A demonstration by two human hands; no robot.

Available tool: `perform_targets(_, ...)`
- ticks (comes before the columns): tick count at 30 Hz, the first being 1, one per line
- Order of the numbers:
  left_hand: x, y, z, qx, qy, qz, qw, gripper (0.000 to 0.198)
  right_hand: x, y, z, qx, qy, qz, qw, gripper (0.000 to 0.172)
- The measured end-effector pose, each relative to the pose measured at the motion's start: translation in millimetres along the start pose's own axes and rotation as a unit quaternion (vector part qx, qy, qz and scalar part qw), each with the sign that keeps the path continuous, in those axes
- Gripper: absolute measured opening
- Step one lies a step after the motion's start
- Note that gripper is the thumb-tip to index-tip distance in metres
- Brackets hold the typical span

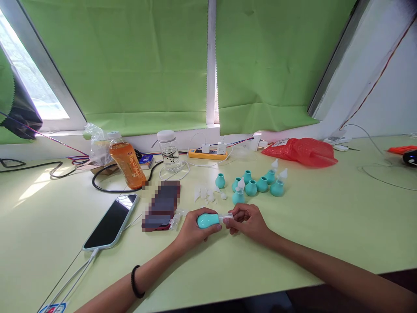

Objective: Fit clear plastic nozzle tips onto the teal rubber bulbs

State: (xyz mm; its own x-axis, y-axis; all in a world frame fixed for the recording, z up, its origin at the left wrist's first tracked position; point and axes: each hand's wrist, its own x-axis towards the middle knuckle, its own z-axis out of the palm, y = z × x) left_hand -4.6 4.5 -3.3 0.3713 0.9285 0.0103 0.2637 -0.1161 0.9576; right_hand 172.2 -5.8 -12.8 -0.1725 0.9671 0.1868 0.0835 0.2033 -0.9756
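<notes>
My left hand [194,227] is wrapped round a teal bulb [207,220], which lies on its side with its neck toward the right. A clear tube [225,218] extends from the neck, and my right hand [248,221] pinches its far end. Just beyond my hands stand several teal bulbs [251,188]; some carry translucent white tips [283,174]. Small white and clear pieces [211,198] lie on the table left of those bulbs. More clear tube pieces [176,221] rest to the left of my left hand.
On the left are a phone [110,222] with cables, a dark phone [163,204] and an orange drink bottle [127,163]. A clear jar [170,152], a yellow power strip [207,154] and a red plastic bag [301,152] stand along the back of the table [325,226].
</notes>
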Motion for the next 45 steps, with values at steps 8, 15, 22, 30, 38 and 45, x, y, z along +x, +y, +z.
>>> perform_targets(8,-5,-2,2.0,0.138,0.056,0.112,0.983,0.024,2,-7,0,0.040,-0.039,0.054,0.997,0.034)
perform_targets(15,-5,-4,0.6,0.225,0.074,0.180,0.955,0.023,3,-8,2,0.067,-0.056,0.106,0.991,0.038)
perform_targets(22,-6,-4,-0.4,0.299,0.073,0.269,0.913,0.022,4,-13,0,0.091,-0.089,0.160,0.979,0.041)
perform_targets(30,-5,-15,-2.7,0.353,0.062,0.356,0.863,0.025,3,-15,-1,0.118,-0.121,0.203,0.964,0.041)
perform_targets(38,-5,-13,-4.5,0.408,0.025,0.383,0.828,0.026,2,-15,-1,0.143,-0.143,0.233,0.951,0.037)
perform_targets(45,-6,-7,-1.4,0.331,0.035,0.333,0.882,0.027,3,-15,-1,0.168,-0.155,0.259,0.939,0.034)
